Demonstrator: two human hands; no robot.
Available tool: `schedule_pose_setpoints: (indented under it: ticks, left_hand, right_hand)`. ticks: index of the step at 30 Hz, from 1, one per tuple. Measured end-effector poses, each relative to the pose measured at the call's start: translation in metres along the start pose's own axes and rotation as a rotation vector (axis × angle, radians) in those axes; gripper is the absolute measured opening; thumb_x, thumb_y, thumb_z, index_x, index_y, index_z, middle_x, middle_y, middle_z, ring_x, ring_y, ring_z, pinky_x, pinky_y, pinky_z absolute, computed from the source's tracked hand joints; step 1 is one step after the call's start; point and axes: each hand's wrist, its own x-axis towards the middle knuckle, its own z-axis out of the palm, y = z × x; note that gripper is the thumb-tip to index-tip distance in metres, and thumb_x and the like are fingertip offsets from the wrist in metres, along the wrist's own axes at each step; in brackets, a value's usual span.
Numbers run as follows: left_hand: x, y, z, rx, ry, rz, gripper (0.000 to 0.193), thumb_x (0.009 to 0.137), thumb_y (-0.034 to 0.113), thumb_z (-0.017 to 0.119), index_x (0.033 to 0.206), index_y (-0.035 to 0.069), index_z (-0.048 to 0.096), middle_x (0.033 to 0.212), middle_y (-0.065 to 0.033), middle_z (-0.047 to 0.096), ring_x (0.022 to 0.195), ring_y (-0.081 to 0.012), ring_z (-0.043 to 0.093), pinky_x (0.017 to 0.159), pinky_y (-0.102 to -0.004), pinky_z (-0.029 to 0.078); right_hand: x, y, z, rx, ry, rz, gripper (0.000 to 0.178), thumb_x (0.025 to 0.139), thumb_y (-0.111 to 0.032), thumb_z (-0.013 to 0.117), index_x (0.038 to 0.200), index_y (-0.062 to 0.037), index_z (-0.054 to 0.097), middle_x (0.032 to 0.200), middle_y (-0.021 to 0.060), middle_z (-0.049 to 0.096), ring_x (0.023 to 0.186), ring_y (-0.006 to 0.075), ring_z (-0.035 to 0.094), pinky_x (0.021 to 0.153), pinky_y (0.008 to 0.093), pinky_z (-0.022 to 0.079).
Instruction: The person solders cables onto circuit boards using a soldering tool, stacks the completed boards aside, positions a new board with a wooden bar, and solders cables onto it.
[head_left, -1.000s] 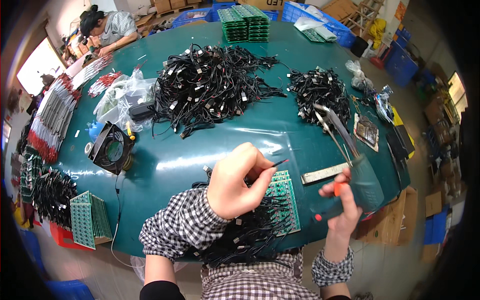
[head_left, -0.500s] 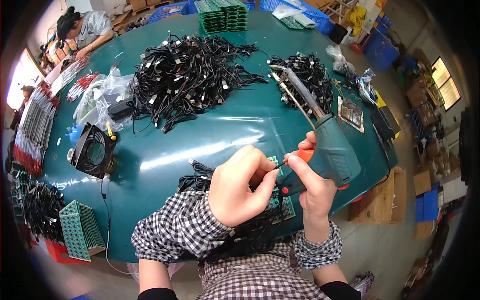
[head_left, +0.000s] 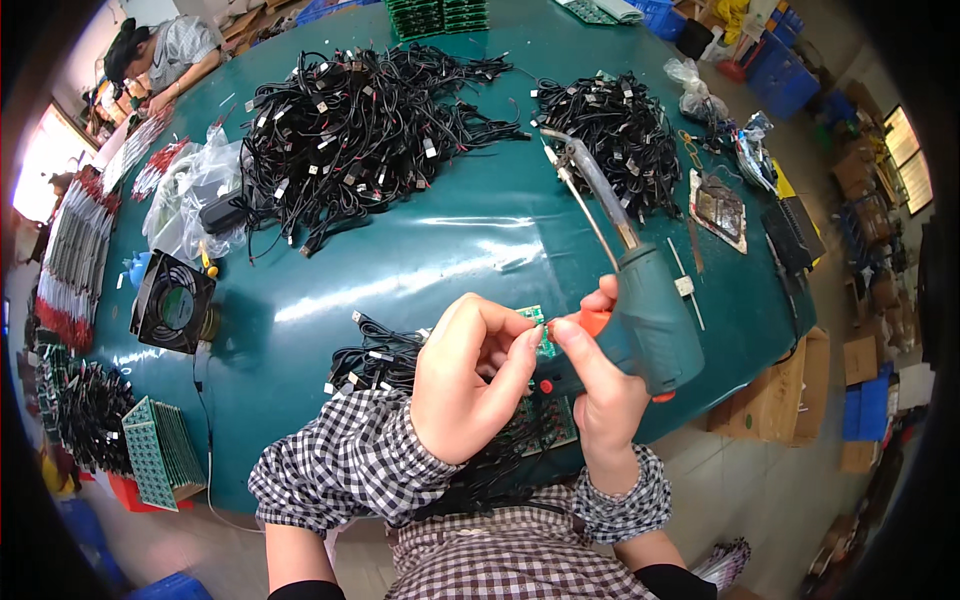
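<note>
My right hand [head_left: 597, 398] grips a dark green soldering gun [head_left: 640, 300] with an orange trigger; its long metal tip points up and away over the table. My left hand [head_left: 468, 378] is curled beside it, fingertips touching the gun's orange part and the right index finger. Whether it pinches anything is hidden. Under both hands lies a green circuit board panel [head_left: 545, 345] with black wired cables [head_left: 380, 358] on it, at the near edge of the green round table [head_left: 420, 260].
Two big heaps of black cables [head_left: 360, 110] [head_left: 615, 130] lie further out. A small black fan [head_left: 172, 303] and plastic bags [head_left: 195, 195] sit at left, green board stacks [head_left: 160, 450] at lower left. Another person [head_left: 165, 50] works at the far left. Boxes and blue crates [head_left: 780, 75] stand right.
My right hand has brought the soldering gun in from the right and raised it. Both hands have come together above the green board panel, and the view has tilted closer.
</note>
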Motion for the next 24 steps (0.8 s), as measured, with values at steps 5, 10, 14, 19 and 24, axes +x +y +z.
schedule_pose_setpoints:
  ticks: [5, 10, 14, 19, 24]
  left_hand:
    - [0.004, -0.002, 0.001, 0.127, -0.054, 0.039, 0.012, 0.086, 0.002, 0.067, 0.091, 0.000, 0.057, 0.079, -0.0060, 0.053, 0.064, -0.0107, 0.051, 0.057, -0.0238, 0.044]
    - [0.011, 0.001, 0.002, 0.212, -0.203, 0.037, 0.010, 0.084, -0.002, 0.066, 0.090, 0.000, 0.058, 0.085, -0.0040, 0.054, 0.068, -0.0072, 0.052, 0.061, -0.0196, 0.043]
    - [0.013, -0.004, 0.003, 0.278, -0.285, 0.039, 0.012, 0.080, -0.003, 0.068, 0.087, 0.001, 0.059, 0.081, -0.0062, 0.055, 0.067, -0.0126, 0.054, 0.058, -0.0251, 0.044]
    - [0.018, 0.001, -0.019, 0.514, -0.329, 0.085, 0.012, 0.079, -0.004, 0.067, 0.087, 0.001, 0.060, 0.080, -0.0089, 0.056, 0.065, -0.0187, 0.057, 0.054, -0.0263, 0.045]
    - [0.034, -0.020, -0.028, 0.656, -0.392, 0.027, 0.010, 0.082, 0.000, 0.065, 0.088, 0.002, 0.058, 0.080, -0.0097, 0.055, 0.066, -0.0229, 0.059, 0.057, -0.0303, 0.048]
  right_hand:
    - [-0.011, 0.010, -0.016, -0.083, -0.081, 0.043, 0.046, 0.081, 0.005, 0.067, 0.124, -0.0002, 0.050, 0.108, 0.0080, 0.054, 0.091, 0.0152, 0.061, 0.084, 0.0310, 0.051]
    - [0.009, 0.004, -0.035, -0.004, -0.073, 0.109, 0.046, 0.079, 0.006, 0.071, 0.121, 0.0013, 0.053, 0.105, 0.0079, 0.058, 0.090, 0.0168, 0.065, 0.082, 0.0301, 0.052]
    - [0.019, 0.014, -0.040, -0.089, -0.125, 0.107, 0.044, 0.079, 0.005, 0.073, 0.119, 0.0012, 0.056, 0.101, 0.0064, 0.061, 0.084, 0.0133, 0.064, 0.076, 0.0258, 0.052]
    - [0.021, 0.020, -0.056, -0.092, -0.065, 0.180, 0.039, 0.082, -0.002, 0.067, 0.118, 0.0040, 0.053, 0.099, 0.0097, 0.057, 0.079, 0.0160, 0.064, 0.075, 0.0321, 0.055]
    - [0.017, 0.031, -0.087, 0.264, -0.075, 0.303, 0.034, 0.094, -0.010, 0.054, 0.125, 0.0034, 0.049, 0.101, 0.0087, 0.056, 0.081, 0.0196, 0.065, 0.089, 0.0476, 0.055]
